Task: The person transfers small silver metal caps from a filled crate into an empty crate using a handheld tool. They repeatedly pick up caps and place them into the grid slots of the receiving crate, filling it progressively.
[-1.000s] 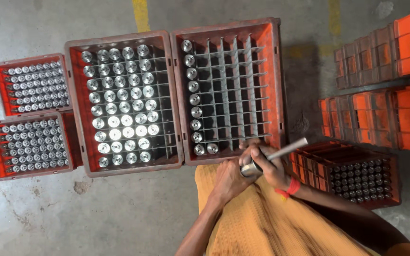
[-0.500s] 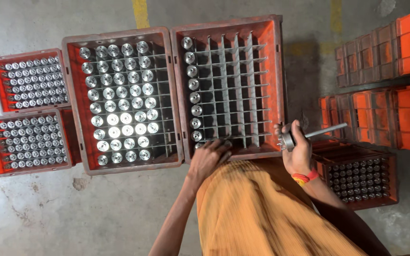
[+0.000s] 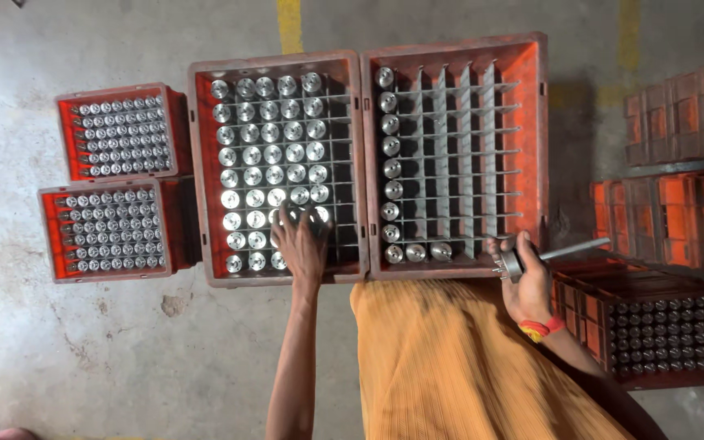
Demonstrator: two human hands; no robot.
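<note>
My left hand [image 3: 299,243] reaches into the left large orange crate [image 3: 204,175], its fingers down on the shiny metal cylinders [image 3: 275,155] in the near rows; whether it grips one is hidden. My right hand [image 3: 525,277] is shut on a metal tool [image 3: 549,254] with a round head and a long thin shaft, held beside the near right corner of the right large crate [image 3: 536,147]. That crate's divider grid holds cylinders [image 3: 389,147] only along its left column and near row.
Two smaller orange crates [image 3: 116,134] [image 3: 107,231] full of small metal parts lie left on the concrete floor. A dark crate of parts [image 3: 653,326] stands right of my hand. Stacked orange crates [image 3: 678,163] fill the far right. My orange garment [image 3: 466,367] covers the lower middle.
My left hand left the tool and moved left into the filled crate. My right hand carried the tool to the right, beside the right crate's corner.
</note>
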